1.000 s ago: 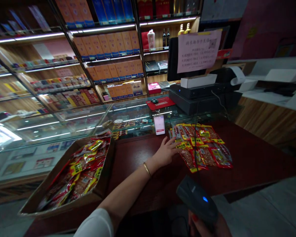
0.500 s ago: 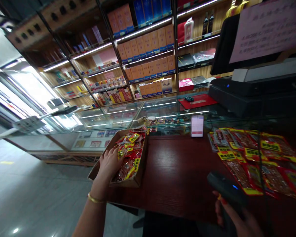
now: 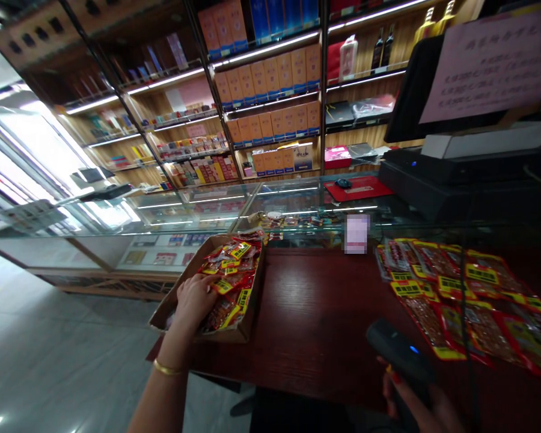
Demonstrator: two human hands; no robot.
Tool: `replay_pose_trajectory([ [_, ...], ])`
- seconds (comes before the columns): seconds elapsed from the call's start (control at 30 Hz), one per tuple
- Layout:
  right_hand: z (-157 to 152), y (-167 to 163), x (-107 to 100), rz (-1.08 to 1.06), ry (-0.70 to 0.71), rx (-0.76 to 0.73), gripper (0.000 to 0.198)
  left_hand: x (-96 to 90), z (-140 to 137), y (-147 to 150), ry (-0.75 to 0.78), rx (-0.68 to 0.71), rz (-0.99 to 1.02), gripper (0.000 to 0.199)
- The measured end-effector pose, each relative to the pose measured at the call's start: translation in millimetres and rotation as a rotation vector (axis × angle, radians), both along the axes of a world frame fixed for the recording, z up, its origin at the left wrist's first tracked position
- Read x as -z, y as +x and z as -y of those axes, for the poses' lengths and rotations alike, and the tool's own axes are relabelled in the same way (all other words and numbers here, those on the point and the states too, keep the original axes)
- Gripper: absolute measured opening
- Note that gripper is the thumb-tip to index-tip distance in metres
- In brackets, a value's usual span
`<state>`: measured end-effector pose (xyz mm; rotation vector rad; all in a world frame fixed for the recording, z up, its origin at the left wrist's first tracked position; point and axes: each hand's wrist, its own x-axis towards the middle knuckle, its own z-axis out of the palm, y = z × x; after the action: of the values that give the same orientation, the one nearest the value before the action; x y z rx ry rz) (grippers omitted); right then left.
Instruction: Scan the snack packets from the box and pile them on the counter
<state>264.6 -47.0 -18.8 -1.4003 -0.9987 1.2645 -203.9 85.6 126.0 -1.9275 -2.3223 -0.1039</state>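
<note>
L hand (image 3: 196, 299) is resting on snack pkts (image 3: 229, 278) in carton (image 3: 255, 300), ~8 o'clock; can't tell grip. R hand (image 3: 408, 400) is gripping scanner (image 3: 399, 350), ~5 o'clock; other pkts (image 3: 451, 290) lying ~4 o'clock.

From here I see the table (image 3: 302, 313) carrying a box (image 3: 255, 300) at left, packets (image 3: 447, 287) at right.

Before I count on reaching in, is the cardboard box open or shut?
Open: no flaps cover the cardboard box; red-and-yellow packets show inside, and the left hand is over them.
</note>
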Motion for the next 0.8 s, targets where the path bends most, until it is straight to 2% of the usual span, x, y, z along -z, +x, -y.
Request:
replay_pose_trajectory([
  [0.17, 0.3, -6.2, 1.9, -0.086, 0.052, 0.046, 0.048, 4.7, 14.1, -9.5, 0.022, 0.195, 0.213, 0.042],
  [0.27, -0.3, -9.0, 1.6, -0.094, 0.089, 0.071, 0.043, 6.9, 16.7, -5.0, 0.065, 0.246, 0.367, 0.044],
  [0.33, -0.6, -9.7, -3.2, -0.096, 0.107, 0.06, 0.043, 7.5, 18.0, 2.5, 0.173, 0.218, 0.453, 0.04],
  [0.43, -0.6, -11.1, -15.8, -0.119, 0.114, 0.045, 0.048, 8.5, 20.6, 16.7, 0.341, 0.103, 0.563, 0.029],
  [0.5, -0.3, -12.9, -24.2, -0.122, 0.103, 0.053, 0.049, 9.0, 22.4, 25.8, 0.4, 0.045, 0.683, 0.024],
  [0.6, 0.3, -16.5, -32.4, -0.12, 0.076, 0.067, 0.051, 8.5, 24.7, 35.3, 0.411, 0.063, 0.964, 0.031],
  [0.67, 0.2, -18.0, -34.8, -0.126, 0.057, 0.069, 0.053, 6.8, 26.3, 38.1, 0.437, 0.019, 1.141, 0.038],
  [0.73, -1.0, -18.5, -35.7, -0.135, 0.041, 0.067, 0.055, 2.4, 28.9, 39.8, 0.536, -0.086, 1.25, 0.042],
  [0.8, -3.0, -17.9, -35.5, -0.148, 0.026, 0.07, 0.056, -5.9, 34.0, 43.5, 0.72, -0.142, 1.315, 0.042],
])
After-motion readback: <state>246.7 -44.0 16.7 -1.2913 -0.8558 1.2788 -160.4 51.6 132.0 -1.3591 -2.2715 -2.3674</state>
